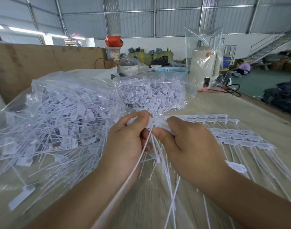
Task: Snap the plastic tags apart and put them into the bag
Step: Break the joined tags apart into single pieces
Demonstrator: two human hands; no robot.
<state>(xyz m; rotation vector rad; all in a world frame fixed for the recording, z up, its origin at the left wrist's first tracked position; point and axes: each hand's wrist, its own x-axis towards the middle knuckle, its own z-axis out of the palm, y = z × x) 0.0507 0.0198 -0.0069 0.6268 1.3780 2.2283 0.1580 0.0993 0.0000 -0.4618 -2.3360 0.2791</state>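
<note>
A clear bag (pixel 47 116) is lying on the left of the table (pixel 240 109), stuffed with loose white tags (pixel 72 123) pointing every way. Just right of it, the left hand (pixel 125 141) and right hand (pixel 189 146) are both pinching one strip of tags (pixel 159 124). The strip's long axis is running left to right toward more strips (pixel 237 138), its thin tails trailing toward the camera.

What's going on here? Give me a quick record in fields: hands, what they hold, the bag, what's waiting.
left hand: pinches the tag strip
right hand: grips the tag strip
tag strip: white, joined, held over the table
bag: clear plastic, left of the hands, heaped with loose tags
waiting: more joined strips at right
</note>
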